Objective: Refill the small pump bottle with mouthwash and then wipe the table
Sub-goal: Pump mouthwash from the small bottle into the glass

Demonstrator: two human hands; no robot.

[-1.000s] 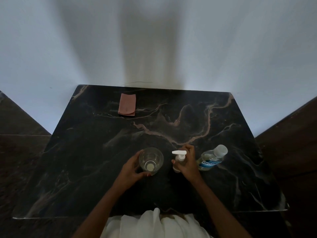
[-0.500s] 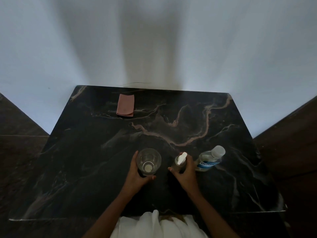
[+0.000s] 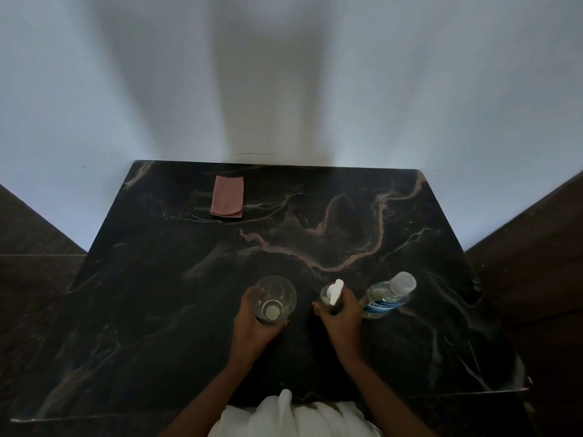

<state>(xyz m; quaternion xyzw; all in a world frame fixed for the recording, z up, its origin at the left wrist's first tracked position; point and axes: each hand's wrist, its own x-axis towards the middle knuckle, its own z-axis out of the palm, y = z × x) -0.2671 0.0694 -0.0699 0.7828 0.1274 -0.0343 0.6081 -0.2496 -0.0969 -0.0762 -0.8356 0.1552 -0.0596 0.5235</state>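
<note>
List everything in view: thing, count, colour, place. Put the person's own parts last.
table: one, black marble with pinkish veins, against the wall.
cloth: one, pink, folded, far left of the table.
glass: one, clear, near centre, in the left grip.
pump bottle: one, clear with white pump, right of the glass, in the right grip.
mouthwash bottle: one, clear with blue label and pale cap, right of the pump bottle.
wall: one, white, behind the table.
garment: one, white, bottom edge.
left hand: one, around the glass.
right hand: one, around the pump bottle.

Black table (image 3: 157, 294) veined in pinkish-tan, dusty-pink cloth (image 3: 227, 197), white pump (image 3: 334, 291), blue-labelled clear mouthwash bottle (image 3: 386, 298).
</note>
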